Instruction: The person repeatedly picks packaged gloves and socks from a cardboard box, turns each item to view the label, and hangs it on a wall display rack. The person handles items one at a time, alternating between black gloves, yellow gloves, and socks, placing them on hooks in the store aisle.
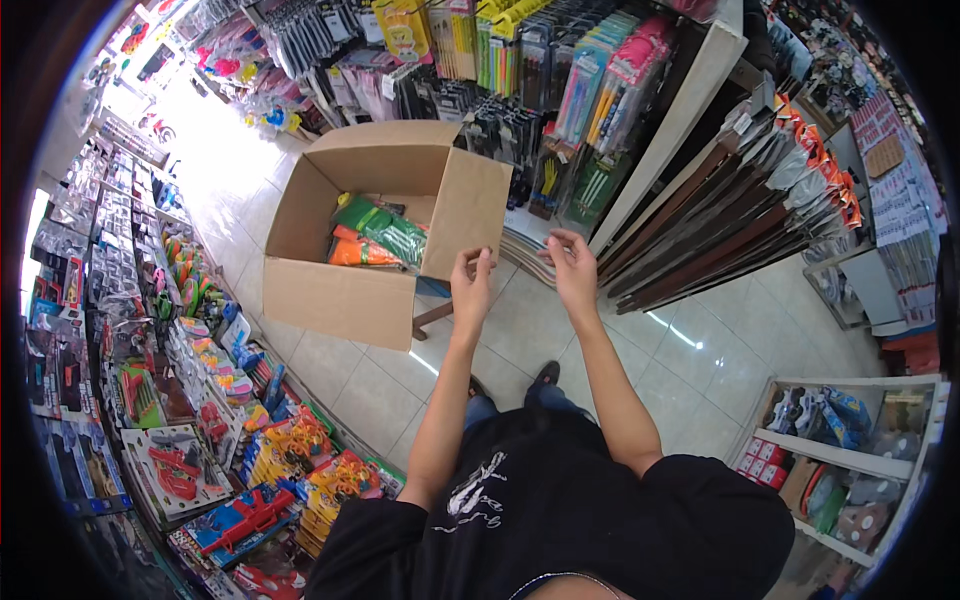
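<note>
My left hand (472, 289) is raised beside the right flap of an open cardboard box (337, 300), fingers loosely curled, with nothing visible in it. To its right, my right hand (574, 274) hovers before the hanging goods, thumb and fingers apart and no object seen between them. Inside the box lie a green plastic-wrapped package (382, 229) and an orange package (360, 249). Other items beneath them are partly hidden. The box stands raised above the floor on a support with a brown leg (431, 321).
A rack of packaged goods (517, 67) rises behind the box. Many belts with orange tags (705, 217) hang at the right. Shelves of packaged toys (217, 375) line the left. A white shelf unit (840, 450) stands at lower right on the tiled floor (675, 360).
</note>
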